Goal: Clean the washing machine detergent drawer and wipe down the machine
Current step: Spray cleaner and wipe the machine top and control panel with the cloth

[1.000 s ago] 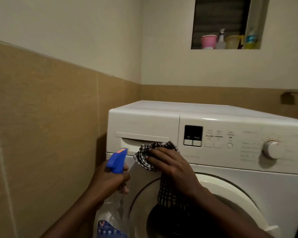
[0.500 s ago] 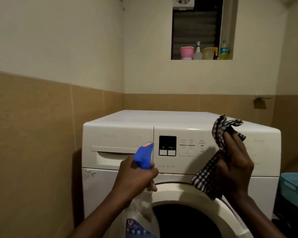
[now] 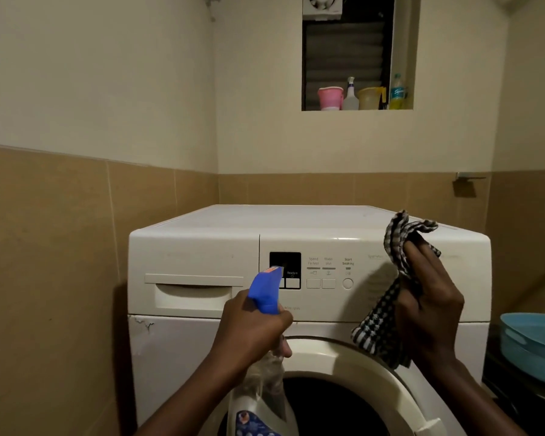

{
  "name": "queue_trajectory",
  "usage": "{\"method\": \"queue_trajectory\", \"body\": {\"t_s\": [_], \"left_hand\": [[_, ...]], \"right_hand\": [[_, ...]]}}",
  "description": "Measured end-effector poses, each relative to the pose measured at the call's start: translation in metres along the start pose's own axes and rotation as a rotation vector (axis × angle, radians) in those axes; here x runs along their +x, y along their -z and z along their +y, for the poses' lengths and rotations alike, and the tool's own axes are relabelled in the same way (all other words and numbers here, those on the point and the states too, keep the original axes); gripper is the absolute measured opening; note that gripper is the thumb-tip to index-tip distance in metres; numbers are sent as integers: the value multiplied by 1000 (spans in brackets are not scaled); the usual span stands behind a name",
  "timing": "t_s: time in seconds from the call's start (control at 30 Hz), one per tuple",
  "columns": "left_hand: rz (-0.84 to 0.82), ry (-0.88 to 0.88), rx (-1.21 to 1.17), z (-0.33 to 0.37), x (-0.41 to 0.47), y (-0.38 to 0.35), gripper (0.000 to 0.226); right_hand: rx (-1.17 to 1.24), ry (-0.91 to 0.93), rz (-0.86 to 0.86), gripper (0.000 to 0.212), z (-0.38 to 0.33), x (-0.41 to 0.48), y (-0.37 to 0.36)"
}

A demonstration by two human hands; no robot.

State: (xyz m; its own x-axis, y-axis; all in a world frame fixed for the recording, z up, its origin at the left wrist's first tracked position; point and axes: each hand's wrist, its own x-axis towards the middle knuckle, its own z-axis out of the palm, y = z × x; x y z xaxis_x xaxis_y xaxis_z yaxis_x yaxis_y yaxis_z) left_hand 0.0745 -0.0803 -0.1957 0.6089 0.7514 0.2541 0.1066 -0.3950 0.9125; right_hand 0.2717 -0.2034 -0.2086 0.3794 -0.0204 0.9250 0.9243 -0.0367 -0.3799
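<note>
The white washing machine [image 3: 296, 225] fills the corner in front of you, against the tan tiled wall, its round door [image 3: 346, 360] low in view. A blue basin [image 3: 529, 341] sits just beside it on your right. The detergent drawer [image 3: 195, 294] is pushed in flush at the upper left of the front panel. Your hands are apart: your right hand [image 3: 428, 309] is raised before the right end of the control panel, fingers wrapped around a bunched black-and-white checked cloth [image 3: 375, 332]. Your left hand [image 3: 252, 332] grips the neck of a spray bottle [image 3: 265, 294], whose blue nozzle points at the display.
</note>
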Motion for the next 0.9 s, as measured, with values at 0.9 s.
{"method": "queue_trajectory", "body": {"t_s": [0.9], "left_hand": [[-15, 182, -55, -36, -20, -8, 22]], "right_hand": [[-134, 594, -333, 53, -30, -4, -85]]}}
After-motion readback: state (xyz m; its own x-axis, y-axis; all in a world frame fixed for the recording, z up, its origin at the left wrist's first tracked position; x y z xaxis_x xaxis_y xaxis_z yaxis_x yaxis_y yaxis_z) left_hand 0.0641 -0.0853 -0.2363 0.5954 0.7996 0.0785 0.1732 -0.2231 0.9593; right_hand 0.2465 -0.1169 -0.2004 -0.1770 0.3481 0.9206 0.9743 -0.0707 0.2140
